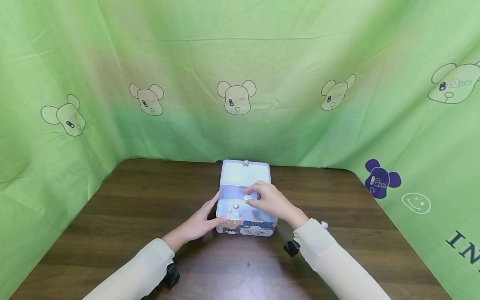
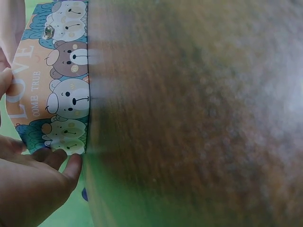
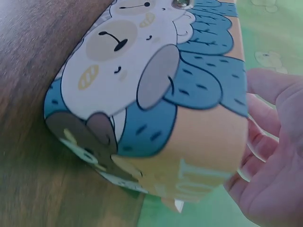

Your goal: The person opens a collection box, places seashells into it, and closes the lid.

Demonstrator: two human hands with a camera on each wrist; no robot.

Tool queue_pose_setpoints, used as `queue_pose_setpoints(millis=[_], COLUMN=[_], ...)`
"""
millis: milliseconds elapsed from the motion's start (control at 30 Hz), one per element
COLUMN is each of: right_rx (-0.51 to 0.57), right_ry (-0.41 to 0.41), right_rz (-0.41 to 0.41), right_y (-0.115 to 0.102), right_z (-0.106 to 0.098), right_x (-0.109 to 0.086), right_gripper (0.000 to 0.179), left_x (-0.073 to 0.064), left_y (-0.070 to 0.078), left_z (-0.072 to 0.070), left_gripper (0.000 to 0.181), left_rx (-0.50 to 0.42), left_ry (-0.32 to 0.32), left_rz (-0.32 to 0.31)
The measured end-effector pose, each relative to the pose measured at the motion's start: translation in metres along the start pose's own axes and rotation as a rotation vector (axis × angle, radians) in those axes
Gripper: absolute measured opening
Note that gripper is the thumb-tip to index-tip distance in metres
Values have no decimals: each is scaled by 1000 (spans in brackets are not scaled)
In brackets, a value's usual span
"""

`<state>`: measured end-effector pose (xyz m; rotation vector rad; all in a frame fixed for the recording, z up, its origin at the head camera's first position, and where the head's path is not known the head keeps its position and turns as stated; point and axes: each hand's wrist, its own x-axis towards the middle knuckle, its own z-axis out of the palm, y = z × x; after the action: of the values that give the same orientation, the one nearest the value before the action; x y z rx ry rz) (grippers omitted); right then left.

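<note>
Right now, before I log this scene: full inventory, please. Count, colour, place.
tin box: one, bear-printed, pale inside, on table
lid: one, pale inside, open at box's back
clasp: one, silvery, lid's top edge
small pieces: at least three, whitish, in box
pinched piece: one, white, right fingertips
small object: one, whitish, beside right sleeve; identity unclear
table: one, brown, below
curtain: green, bear-printed, behind
black wrist devices: two, at cuffs
sleeves: two, cream
left hand: one, touching box
right hand: one, over box

A box (image 1: 245,229) sits on the worktop (image 1: 161,191) before a curtain (image 1: 236,137), pieces (image 1: 236,206) inside, lid (image 1: 241,173) behind; left hand (image 1: 199,223) left, right hand (image 1: 269,200) above.
</note>
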<state>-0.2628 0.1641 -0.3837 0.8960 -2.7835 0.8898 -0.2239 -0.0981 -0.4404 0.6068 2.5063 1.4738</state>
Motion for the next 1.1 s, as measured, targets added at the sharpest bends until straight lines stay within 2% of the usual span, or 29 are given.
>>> queue_pose_setpoints(millis=[233,667,833,1100], right_rx=[-15,-27,-35,-40], right_ry=[-1,15,12,29], right_rz=[16,45,59,21], right_y=[-1,-2,-2,-1], right_z=[10,18,16,5], right_x=[7,12,11,5], right_gripper=[24,30,31,26], left_x=[-1,-1,-1,0], left_y=[0,0,-1,-1], left_z=[0,1,0,0], left_gripper=[87,87,87,88], left_rx=[-3,-22,-14,-12], left_ry=[-4,1,1,0], left_rz=[-19,-7,-11,2])
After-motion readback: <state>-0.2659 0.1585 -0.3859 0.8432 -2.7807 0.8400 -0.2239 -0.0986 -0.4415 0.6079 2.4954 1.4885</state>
